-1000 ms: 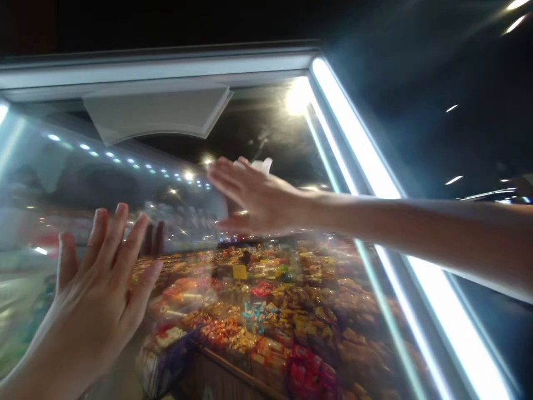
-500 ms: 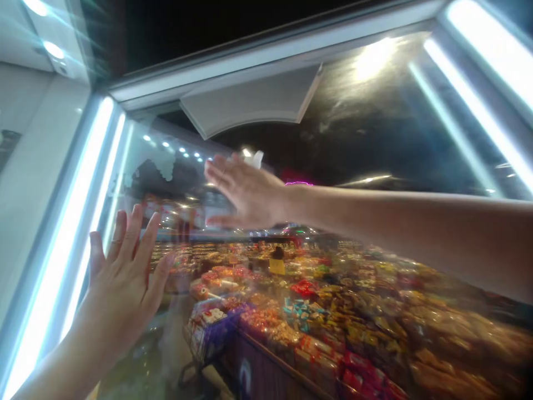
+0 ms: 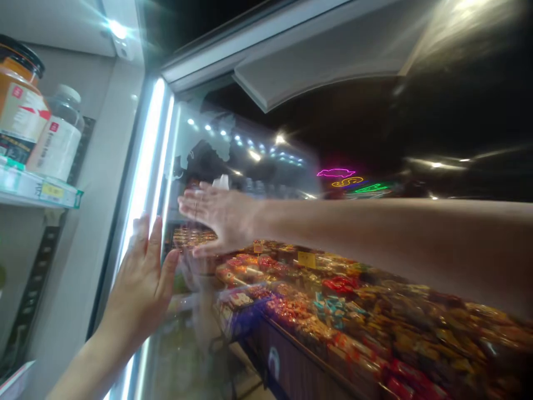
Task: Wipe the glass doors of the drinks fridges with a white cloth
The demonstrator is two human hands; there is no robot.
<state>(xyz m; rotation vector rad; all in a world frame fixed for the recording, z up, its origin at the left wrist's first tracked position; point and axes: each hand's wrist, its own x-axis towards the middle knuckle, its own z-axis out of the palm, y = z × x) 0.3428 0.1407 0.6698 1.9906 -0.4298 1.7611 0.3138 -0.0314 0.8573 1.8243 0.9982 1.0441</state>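
A glass cooler door [image 3: 266, 139] fills the view and reflects a shop full of coloured packets. My left hand [image 3: 144, 283] lies flat and open on the glass, right beside the door's lit left edge [image 3: 145, 161]. My right hand [image 3: 220, 216] reaches across from the right with its fingers stretched out. It presses a white cloth [image 3: 221, 181] against the glass, and a corner of the cloth sticks up above the knuckles.
Left of the door, an inner shelf [image 3: 41, 191] carries an orange jar with a dark lid [image 3: 19, 100] and a pale bottle with a white cap [image 3: 58, 136]. A grey curved handle plate [image 3: 316, 72] sits at the door's top. Neon signs are reflected in the glass.
Both hands have slid left across the glass toward the lit door edge, the right hand still on the cloth. The view swung left, and the shelf with the jar and bottle appeared.
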